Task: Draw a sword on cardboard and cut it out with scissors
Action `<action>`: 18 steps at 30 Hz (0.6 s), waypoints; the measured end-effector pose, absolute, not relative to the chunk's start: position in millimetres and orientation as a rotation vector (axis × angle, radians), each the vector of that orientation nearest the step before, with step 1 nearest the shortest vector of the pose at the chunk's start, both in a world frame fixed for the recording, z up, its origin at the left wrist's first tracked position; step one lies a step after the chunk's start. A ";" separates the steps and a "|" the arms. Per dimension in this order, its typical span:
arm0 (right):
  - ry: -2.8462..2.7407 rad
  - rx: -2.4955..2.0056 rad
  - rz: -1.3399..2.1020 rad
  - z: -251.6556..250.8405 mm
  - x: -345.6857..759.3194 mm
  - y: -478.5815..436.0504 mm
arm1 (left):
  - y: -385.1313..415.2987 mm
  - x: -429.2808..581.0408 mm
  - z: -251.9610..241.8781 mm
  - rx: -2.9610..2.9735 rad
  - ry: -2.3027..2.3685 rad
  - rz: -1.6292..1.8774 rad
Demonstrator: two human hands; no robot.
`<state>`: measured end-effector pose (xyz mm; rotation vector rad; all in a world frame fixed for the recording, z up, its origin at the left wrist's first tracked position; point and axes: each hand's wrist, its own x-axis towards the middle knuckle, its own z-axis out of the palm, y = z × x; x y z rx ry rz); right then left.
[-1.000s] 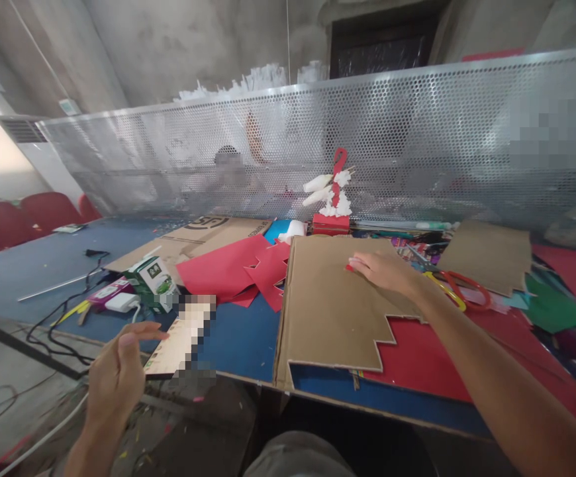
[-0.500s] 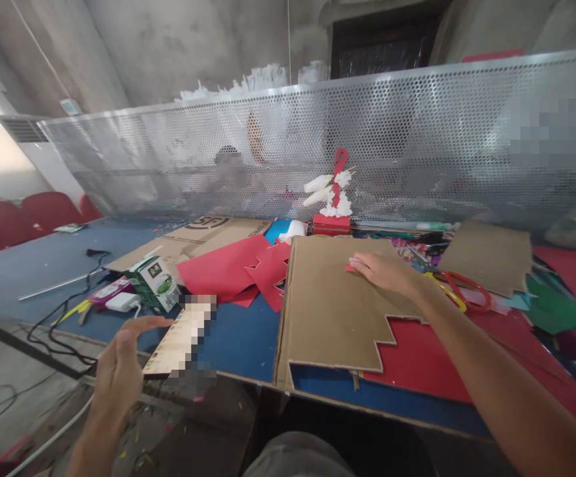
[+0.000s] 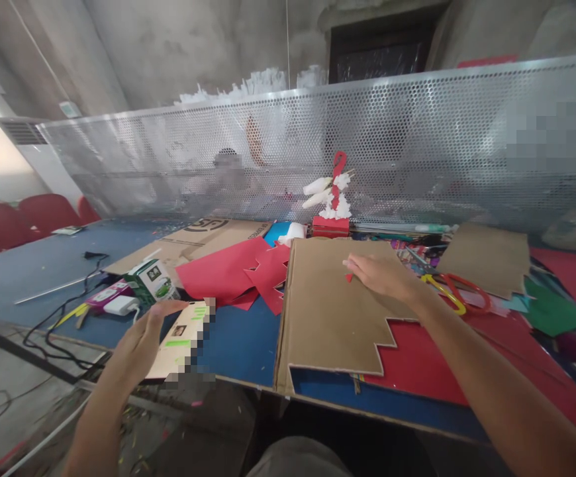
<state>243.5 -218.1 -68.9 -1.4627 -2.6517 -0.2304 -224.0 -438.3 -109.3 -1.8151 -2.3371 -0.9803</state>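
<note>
My right hand [image 3: 380, 274] lies on a large brown cardboard sheet [image 3: 328, 311] with a stepped cut edge. Its fingers are closed on a small red item [image 3: 349, 277] that I cannot name. Under the cardboard lies red paper [image 3: 417, 361]. My left hand [image 3: 142, 341] is open with fingers stretched out. It reaches over the near left table edge and touches a phone [image 3: 181, 339] lying there with its screen lit.
Red paper cutouts [image 3: 241, 271], a green and white carton [image 3: 151, 281], a white charger [image 3: 118, 305] with black cables, scissors [image 3: 454, 291] and a red and white craft figure [image 3: 332, 199] lie on the blue table [image 3: 233, 344]. A perforated metal screen [image 3: 417, 139] runs behind.
My left hand has moved forward and right from below the table edge onto the phone, whose screen now shows green marks. My right hand has barely shifted on the cardboard.
</note>
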 end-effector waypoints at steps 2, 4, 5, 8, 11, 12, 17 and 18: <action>-2.623 -1.528 -0.302 -65.6 250.3 -214.9 | -437.7 -220.4 -107.3 -1.815 -2.429 -0.976; -2.576 -1.624 -0.355 -63.3 261.0 -209.0 | -437.9 -216.9 -104.8 -1.822 -2.486 -1.012; -2.560 -1.676 -0.361 -62.7 266.9 -205.5 | -438.1 -215.5 -103.7 -1.825 -2.490 -1.020; -2.539 -1.775 -0.323 -62.6 280.2 -197.1 | -438.3 -214.2 -101.7 -1.813 -2.484 -1.033; -2.492 -1.712 -0.256 -61.2 275.6 -201.2 | -437.5 -216.4 -102.1 -1.784 -2.462 -1.057; -2.476 -1.642 -0.185 -60.3 269.1 -205.9 | -437.0 -217.5 -102.5 -1.782 -2.453 -1.069; -2.477 -1.072 0.908 -61.8 223.1 -231.0 | -434.2 -223.8 -104.2 -1.816 -2.418 -1.135; -2.455 -1.019 1.082 -64.4 217.7 -230.9 | -433.8 -225.0 -104.0 -1.835 -2.404 -1.152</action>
